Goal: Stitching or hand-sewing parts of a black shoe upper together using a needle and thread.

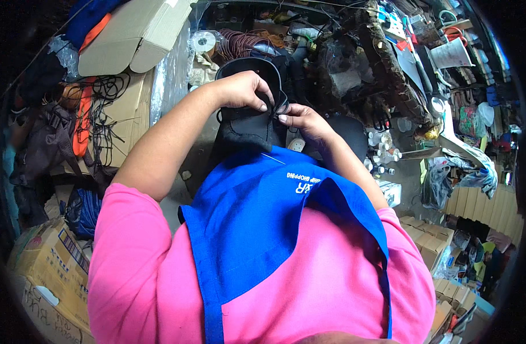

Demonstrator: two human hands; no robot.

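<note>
A black item (247,131), like a bag or a large shoe with a raised curved rim, rests on my lap above the blue apron (240,229). My left hand (244,92) reaches over its top, thumb and fingers pinched at a dark edge near the middle. Close beside it, my right hand (303,118) pinches the same edge from the right. Thin black cord or strap shows around the fingertips. Exactly what each hand grips is too dark and small to make out.
Cardboard (140,34) and tangled black cords (105,114) lie to the left, with an orange strip (82,123). A roll of white tape (204,41) and coiled brown cord (246,45) sit ahead. Small white bottles (383,152) stand at right, near a wooden rack (392,69).
</note>
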